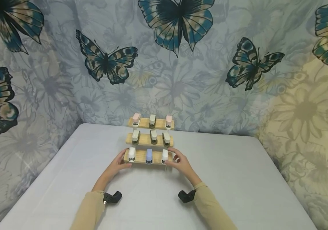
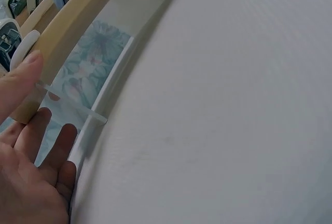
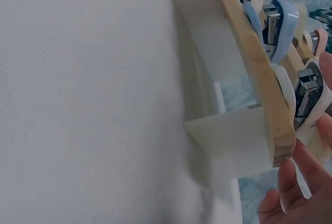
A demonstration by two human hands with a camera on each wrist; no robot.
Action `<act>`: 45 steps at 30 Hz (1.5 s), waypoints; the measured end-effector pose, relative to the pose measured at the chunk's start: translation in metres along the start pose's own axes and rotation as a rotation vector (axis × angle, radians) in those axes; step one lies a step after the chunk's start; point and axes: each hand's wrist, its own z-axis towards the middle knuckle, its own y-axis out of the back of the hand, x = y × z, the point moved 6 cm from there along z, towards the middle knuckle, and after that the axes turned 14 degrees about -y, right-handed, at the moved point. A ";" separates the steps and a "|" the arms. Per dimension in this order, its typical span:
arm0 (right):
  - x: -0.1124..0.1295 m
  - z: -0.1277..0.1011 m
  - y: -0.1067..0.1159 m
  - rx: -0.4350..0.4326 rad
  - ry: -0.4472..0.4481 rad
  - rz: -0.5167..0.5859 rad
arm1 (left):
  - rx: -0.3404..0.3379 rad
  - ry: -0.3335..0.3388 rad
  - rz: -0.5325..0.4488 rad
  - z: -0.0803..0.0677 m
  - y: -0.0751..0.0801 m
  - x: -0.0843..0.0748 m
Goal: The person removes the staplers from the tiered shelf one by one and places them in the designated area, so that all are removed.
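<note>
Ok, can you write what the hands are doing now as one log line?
left hand: touching rack's left end | right hand: at right end by white stapler | stepped rack: on table, nine staplers

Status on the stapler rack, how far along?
Looks done: nine small staplers sit three per shelf on the three-tier wooden rack. In hand: left hand and right hand touch the bottom shelf's ends. Left: no stapler lifted yet.

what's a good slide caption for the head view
Both hands, left hand and right hand, touch the ends of a three-tier wooden rack of small staplers on a white table.
</note>
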 end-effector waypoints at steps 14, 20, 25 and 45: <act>-0.002 -0.003 -0.007 0.006 -0.015 0.028 | 0.030 0.030 -0.023 -0.012 0.001 -0.002; 0.022 -0.008 0.003 0.029 -0.002 0.105 | 0.009 0.038 0.032 -0.008 0.006 -0.005; -0.001 -0.009 0.007 0.005 -0.063 0.166 | 0.001 0.032 0.012 -0.006 0.006 -0.004; -0.057 -0.050 0.051 0.100 -0.408 0.358 | 0.011 -0.061 0.005 -0.005 0.001 0.000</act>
